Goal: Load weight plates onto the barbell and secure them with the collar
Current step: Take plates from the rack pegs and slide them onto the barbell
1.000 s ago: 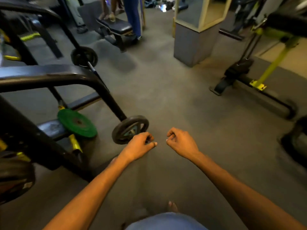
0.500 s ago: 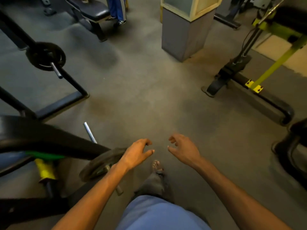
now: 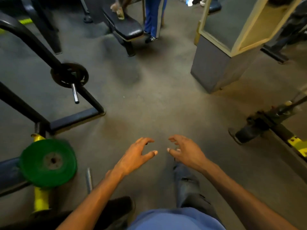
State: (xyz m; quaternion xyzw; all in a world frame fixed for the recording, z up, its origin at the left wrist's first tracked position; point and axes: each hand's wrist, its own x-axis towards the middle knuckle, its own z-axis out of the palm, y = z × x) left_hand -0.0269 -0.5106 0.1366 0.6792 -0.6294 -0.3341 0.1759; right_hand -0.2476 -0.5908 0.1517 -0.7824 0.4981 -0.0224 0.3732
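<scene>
One green plate (image 3: 48, 162) sits left; a bench (image 3: 126, 29) stands ahead.

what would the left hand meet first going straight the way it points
Nothing close: the left hand points ahead and slightly right over bare floor. The grey pillar base lies further along, though depth is unclear.

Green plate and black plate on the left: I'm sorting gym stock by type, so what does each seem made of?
The thick green round weight plate looks rubber or rubber-coated: matte, no glare, with a dull grey hub. The thin black round weight plate looks like cast iron, dark and worn: cut-out openings, brownish tinge. Blur leaves both uncertain.
</scene>
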